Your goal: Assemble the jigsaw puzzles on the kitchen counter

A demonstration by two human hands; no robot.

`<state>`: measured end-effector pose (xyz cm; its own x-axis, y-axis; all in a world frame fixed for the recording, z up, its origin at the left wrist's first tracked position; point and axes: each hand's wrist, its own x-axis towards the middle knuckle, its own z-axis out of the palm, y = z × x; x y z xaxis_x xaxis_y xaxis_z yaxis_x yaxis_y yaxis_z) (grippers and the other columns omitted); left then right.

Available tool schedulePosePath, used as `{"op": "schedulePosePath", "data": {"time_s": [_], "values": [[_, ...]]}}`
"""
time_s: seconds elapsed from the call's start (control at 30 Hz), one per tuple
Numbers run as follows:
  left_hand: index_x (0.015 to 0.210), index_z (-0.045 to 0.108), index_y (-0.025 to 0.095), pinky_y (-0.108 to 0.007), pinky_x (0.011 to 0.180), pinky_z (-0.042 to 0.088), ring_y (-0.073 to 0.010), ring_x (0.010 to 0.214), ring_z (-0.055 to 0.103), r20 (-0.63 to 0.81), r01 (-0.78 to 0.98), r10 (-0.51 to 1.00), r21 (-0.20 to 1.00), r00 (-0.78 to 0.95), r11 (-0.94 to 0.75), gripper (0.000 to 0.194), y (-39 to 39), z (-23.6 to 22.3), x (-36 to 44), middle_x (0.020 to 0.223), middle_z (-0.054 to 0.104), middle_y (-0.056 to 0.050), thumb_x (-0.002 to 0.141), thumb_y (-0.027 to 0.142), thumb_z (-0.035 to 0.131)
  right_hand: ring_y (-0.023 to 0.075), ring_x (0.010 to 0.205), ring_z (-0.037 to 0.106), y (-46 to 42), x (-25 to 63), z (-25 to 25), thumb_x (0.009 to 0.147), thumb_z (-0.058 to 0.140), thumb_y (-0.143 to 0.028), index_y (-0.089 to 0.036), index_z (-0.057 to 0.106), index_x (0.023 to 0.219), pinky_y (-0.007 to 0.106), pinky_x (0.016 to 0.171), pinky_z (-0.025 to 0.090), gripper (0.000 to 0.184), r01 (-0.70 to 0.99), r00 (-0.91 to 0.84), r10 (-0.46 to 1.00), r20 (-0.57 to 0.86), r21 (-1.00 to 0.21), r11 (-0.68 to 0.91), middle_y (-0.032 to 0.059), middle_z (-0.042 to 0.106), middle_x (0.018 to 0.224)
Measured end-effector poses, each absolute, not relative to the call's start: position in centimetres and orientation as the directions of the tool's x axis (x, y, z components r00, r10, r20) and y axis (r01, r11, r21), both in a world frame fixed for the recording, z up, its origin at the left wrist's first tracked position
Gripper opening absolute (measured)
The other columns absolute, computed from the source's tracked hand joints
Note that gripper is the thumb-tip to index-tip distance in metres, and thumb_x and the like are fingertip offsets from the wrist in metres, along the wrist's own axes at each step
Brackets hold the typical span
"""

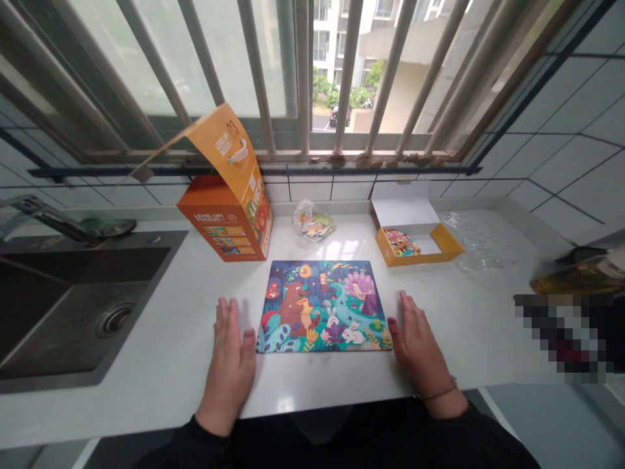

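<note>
A colourful jigsaw puzzle [322, 306] with forest animals lies flat on the white counter in front of me, its picture joined up into a rectangle. My left hand [230, 355] rests on its edge just left of the puzzle, fingers stretched out, holding nothing. On the other side, my right hand [417, 342] stands close to the puzzle's right edge with its fingers extended and thumb near the corner. Whether either thumb touches the puzzle I cannot tell.
Behind the puzzle lies a clear bag [313, 223] of loose pieces. An orange puzzle box [229, 221] stands open at back left; an open yellow box [415, 254] with pieces sits at back right beside clear plastic packaging [478, 241]. A sink [141, 306] is at left.
</note>
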<state>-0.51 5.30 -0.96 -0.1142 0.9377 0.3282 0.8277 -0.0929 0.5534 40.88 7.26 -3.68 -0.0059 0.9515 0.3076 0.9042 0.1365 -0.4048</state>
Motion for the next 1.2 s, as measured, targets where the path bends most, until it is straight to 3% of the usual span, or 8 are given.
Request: {"op": "schedulePosePath", "data": {"time_s": [0.13, 0.27, 0.53, 0.8, 1.0, 1.1, 1.2], "values": [[0.175, 0.029, 0.020, -0.072, 0.132, 0.028, -0.0400, 0.167, 0.030, 0.196, 0.947, 0.972, 0.264, 0.131, -0.181, 0.073, 5.8, -0.8, 1.0, 0.179, 0.034, -0.020, 0.113, 0.053, 0.045, 0.0417, 0.163, 0.038, 7.2, 40.3, -2.8, 0.113, 0.044, -0.056, -0.020, 0.019, 0.177, 0.074, 0.128, 0.032, 0.077, 0.940, -0.115, 0.962, 0.247, -0.286, 0.186, 0.0222, 0.040, 0.176], [0.169, 0.043, 0.016, -0.069, 0.132, 0.029, -0.0402, 0.165, 0.037, 0.170, 0.969, 0.964, 0.107, 0.203, -0.223, 0.070, 5.9, -0.4, 1.9, 0.178, 0.037, -0.020, 0.110, 0.053, 0.048, 0.0430, 0.164, 0.036, 7.3, 39.7, -1.9, 0.110, 0.051, -0.058, -0.026, 0.037, 0.172, 0.079, 0.126, 0.029, 0.071, 0.950, -0.203, 0.964, 0.171, -0.203, 0.236, 0.0167, 0.040, 0.177], [0.170, 0.043, 0.014, -0.067, 0.132, 0.030, -0.0382, 0.166, 0.034, 0.116, 0.981, 0.977, 0.056, 0.181, -0.188, 0.071, 6.0, -0.3, 1.9, 0.179, 0.033, -0.017, 0.110, 0.054, 0.043, 0.0395, 0.165, 0.035, 7.3, 39.7, -1.9, 0.110, 0.050, -0.056, -0.026, 0.038, 0.172, 0.074, 0.129, 0.029, 0.070, 0.964, -0.183, 0.973, 0.144, -0.168, 0.206, 0.0140, 0.038, 0.179], [0.171, 0.041, 0.016, -0.065, 0.133, 0.031, -0.0378, 0.166, 0.035, 0.135, 0.980, 0.973, 0.047, 0.186, -0.193, 0.073, 6.0, -0.4, 1.8, 0.180, 0.033, -0.017, 0.110, 0.056, 0.042, 0.0407, 0.164, 0.036, 7.4, 39.6, -1.9, 0.110, 0.050, -0.055, -0.028, 0.035, 0.174, 0.075, 0.127, 0.030, 0.071, 0.963, -0.195, 0.967, 0.166, -0.156, 0.221, 0.0144, 0.039, 0.178], [0.176, 0.029, 0.015, -0.071, 0.131, 0.029, -0.0416, 0.169, 0.026, 0.159, 0.978, 0.967, 0.036, 0.198, -0.206, 0.079, 5.7, -0.9, 2.3, 0.182, 0.026, -0.019, 0.109, 0.056, 0.044, 0.0420, 0.162, 0.040, 7.5, 39.6, -1.6, 0.109, 0.051, -0.055, -0.024, 0.046, 0.167, 0.075, 0.124, 0.035, 0.066, 0.966, -0.185, 0.970, 0.158, -0.153, 0.209, 0.0170, 0.042, 0.176], [0.178, 0.023, 0.021, -0.074, 0.131, 0.024, -0.0419, 0.171, 0.019, 0.134, 0.953, 0.946, 0.038, 0.293, -0.301, 0.083, 6.1, 0.0, 3.9, 0.184, 0.021, -0.016, 0.108, 0.056, 0.051, 0.0419, 0.156, 0.047, 9.9, 38.9, 0.5, 0.108, 0.054, -0.053, -0.023, 0.051, 0.162, 0.069, 0.122, 0.041, 0.062, 0.953, -0.205, 0.958, 0.202, -0.180, 0.242, 0.0197, 0.045, 0.173], [0.177, 0.028, 0.030, -0.074, 0.132, 0.021, -0.0420, 0.171, 0.014, 0.084, 0.905, 0.909, 0.092, 0.409, -0.416, 0.085, 7.1, 1.6, 6.6, 0.185, 0.019, -0.010, 0.104, 0.061, 0.060, 0.0383, 0.150, 0.054, 14.8, 36.9, 3.8, 0.107, 0.055, -0.053, -0.022, 0.049, 0.163, 0.058, 0.123, 0.044, 0.065, 0.900, -0.321, 0.914, 0.247, -0.220, 0.375, 0.0205, 0.050, 0.169]]}}
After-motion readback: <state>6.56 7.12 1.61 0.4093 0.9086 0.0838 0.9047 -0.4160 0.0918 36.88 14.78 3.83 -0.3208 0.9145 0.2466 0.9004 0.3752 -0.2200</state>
